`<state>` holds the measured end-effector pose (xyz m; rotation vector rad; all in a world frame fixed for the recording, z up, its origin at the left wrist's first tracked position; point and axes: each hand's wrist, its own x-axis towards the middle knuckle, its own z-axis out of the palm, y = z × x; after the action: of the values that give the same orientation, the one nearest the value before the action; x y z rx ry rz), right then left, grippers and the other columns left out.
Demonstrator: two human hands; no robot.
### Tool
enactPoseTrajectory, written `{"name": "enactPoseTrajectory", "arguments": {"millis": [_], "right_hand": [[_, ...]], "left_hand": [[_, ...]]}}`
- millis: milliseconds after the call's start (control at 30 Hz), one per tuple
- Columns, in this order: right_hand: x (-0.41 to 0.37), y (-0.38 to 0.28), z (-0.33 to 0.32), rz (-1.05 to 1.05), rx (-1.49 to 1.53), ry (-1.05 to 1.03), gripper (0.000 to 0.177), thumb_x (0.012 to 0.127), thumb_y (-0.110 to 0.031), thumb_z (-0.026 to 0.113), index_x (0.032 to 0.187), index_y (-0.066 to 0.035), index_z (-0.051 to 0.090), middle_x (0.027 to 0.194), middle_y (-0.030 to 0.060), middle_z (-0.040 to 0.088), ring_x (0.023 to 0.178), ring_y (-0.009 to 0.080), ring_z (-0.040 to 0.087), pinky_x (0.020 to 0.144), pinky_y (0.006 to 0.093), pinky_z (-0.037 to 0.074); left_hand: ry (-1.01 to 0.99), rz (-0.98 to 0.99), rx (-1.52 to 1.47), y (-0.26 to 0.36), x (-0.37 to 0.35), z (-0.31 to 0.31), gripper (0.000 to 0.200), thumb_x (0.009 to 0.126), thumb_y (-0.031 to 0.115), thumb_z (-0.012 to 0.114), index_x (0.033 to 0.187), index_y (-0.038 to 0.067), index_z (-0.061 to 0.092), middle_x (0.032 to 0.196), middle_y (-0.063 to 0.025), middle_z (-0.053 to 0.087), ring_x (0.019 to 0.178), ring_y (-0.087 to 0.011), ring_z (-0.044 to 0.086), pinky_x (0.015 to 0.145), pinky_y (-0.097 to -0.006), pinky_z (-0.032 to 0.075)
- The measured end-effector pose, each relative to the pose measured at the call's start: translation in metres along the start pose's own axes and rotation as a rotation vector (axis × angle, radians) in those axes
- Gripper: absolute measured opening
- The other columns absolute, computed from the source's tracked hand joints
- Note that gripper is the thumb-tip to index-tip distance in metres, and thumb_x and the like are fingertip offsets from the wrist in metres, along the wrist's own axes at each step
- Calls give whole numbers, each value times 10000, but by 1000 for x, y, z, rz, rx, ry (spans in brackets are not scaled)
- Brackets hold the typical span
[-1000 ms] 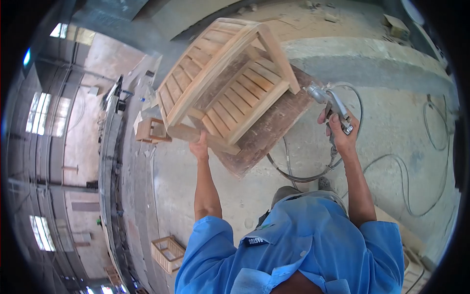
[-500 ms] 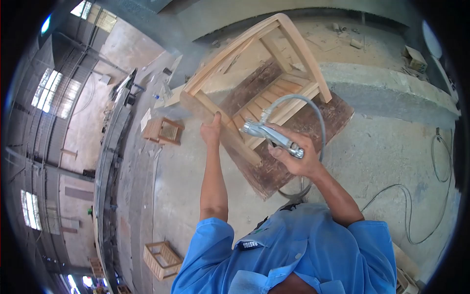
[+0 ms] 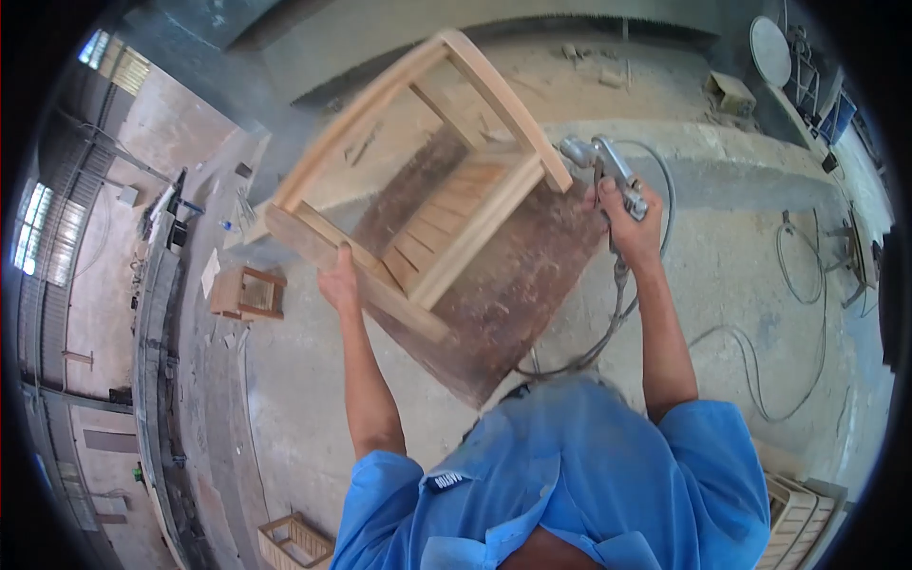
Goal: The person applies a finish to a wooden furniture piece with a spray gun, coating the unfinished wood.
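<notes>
A pale wooden chair (image 3: 494,235) with a slatted seat rests on a worn brown board (image 3: 518,294). My left hand (image 3: 339,281) is closed around the chair's near left rail, thumb on top. In my right hand (image 3: 635,220) is a metal spray gun (image 3: 617,171), held beside the chair's right arm end, its nozzle end toward the wood. The fingers wrap its handle. A grey hose (image 3: 671,195) loops from the gun down toward my body.
Small wooden chairs stand on the floor at left (image 3: 249,293) and lower left (image 3: 294,541), and slatted wooden furniture (image 3: 793,518) at lower right. A cardboard box (image 3: 730,93) sits on the dusty ledge behind. Another hose (image 3: 750,366) lies on the floor at right.
The spray gun in my right hand has moved from over the seat to the chair's right side. My left hand keeps its hold on the rail. The view has shifted rightward.
</notes>
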<state>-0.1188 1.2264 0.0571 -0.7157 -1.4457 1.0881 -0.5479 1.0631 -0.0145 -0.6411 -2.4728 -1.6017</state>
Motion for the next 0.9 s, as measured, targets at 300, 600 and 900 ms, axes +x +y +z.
{"name": "enactPoseTrajectory", "arguments": {"millis": [300, 600, 900], "right_hand": [[-41, 65, -87, 208, -87, -94, 550, 908, -402, 703, 1252, 19, 626, 773, -11, 607, 718, 67, 551, 653, 244, 461], [-70, 82, -83, 254, -48, -351, 554, 874, -359, 739, 1254, 26, 618, 812, 52, 681, 761, 100, 607, 698, 271, 498], [-109, 55, -34, 250, 107, -848, 508, 854, -279, 737, 1267, -7, 622, 837, 180, 708, 687, 221, 685, 653, 320, 516]], "left_hand": [[-68, -36, -97, -12, 19, 2, 543, 828, 386, 703, 1105, -79, 666, 1052, -148, 704, 942, -253, 654, 857, -377, 487], [-167, -377, 354, 18, 24, -13, 741, 794, 561, 677, 1148, -89, 651, 1061, -170, 686, 997, -266, 633, 869, -380, 480], [-371, -278, 202, -15, 50, -35, 799, 811, 516, 732, 1322, -65, 535, 1229, -147, 615, 1101, -248, 581, 896, -350, 476]]}}
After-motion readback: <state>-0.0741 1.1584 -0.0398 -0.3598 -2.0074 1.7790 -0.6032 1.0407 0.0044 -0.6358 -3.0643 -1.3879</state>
